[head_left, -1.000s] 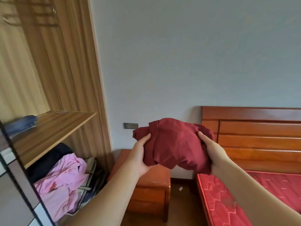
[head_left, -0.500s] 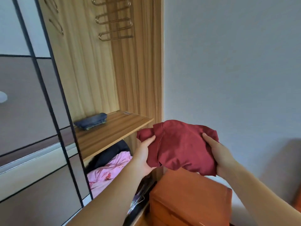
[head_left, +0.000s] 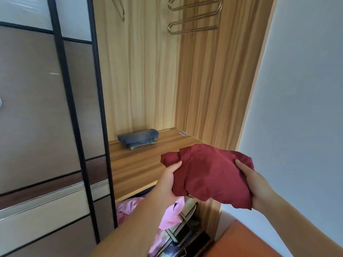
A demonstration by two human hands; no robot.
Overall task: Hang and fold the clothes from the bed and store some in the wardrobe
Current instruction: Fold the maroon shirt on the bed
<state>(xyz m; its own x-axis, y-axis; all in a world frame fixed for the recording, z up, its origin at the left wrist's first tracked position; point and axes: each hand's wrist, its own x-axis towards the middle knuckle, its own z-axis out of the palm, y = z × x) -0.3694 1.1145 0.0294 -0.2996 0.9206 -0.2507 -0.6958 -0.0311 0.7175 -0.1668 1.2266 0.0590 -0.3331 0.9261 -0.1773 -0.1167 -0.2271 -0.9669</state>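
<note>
While both hands grip, folded red garment (head_left: 209,175) spans between.

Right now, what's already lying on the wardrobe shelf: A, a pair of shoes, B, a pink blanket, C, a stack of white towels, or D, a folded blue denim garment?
D: a folded blue denim garment lies at the back of the wooden shelf, beyond the red garment held in both hands.
</note>
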